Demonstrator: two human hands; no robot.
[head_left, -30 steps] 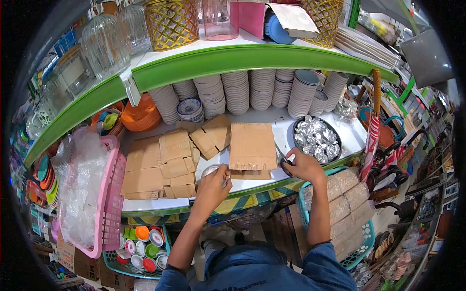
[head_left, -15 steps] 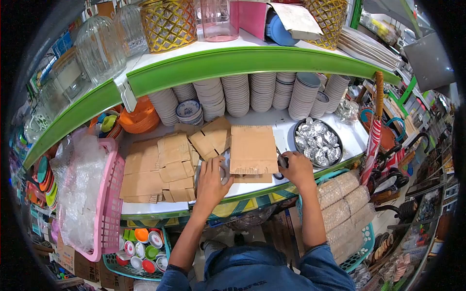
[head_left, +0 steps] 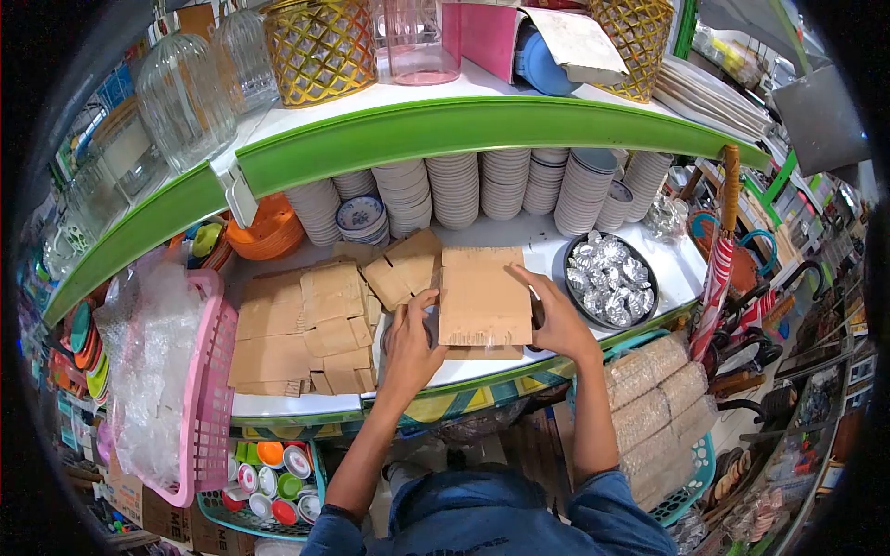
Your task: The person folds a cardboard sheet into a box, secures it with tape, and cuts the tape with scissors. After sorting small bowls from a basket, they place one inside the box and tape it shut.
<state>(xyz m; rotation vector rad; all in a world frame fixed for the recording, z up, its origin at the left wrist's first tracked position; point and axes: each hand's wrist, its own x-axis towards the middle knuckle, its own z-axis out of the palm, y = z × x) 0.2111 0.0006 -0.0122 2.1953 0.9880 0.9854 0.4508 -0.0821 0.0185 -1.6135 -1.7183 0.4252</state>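
Note:
A square cardboard piece (head_left: 484,296) lies on the white shelf in front of me, with another flat piece partly showing under its near edge. My left hand (head_left: 413,352) is closed at its left edge, fingers curled and thumb near the lower corner. My right hand (head_left: 559,320) grips the right edge; one digit rests on top near the far corner and the other fingertips are hidden. Something dark, perhaps a scissors handle, shows beneath the right hand. Flattened cardboard pieces (head_left: 306,324) are spread to the left, and a folded piece (head_left: 405,267) lies behind my left hand.
Stacks of bowls (head_left: 454,190) line the shelf's back. A dark round pan (head_left: 570,301) of shiny foil-like moulds stands right. A pink basket (head_left: 215,371) with bubble wrap is at left. The green-edged upper shelf (head_left: 482,120) overhangs. Bubble-wrapped bundles (head_left: 658,408) sit below right.
My right hand has moved from the dark-handled tool, which looked like scissors, onto the cardboard's right edge. My left hand stays by the left edge. The view has shifted slightly.

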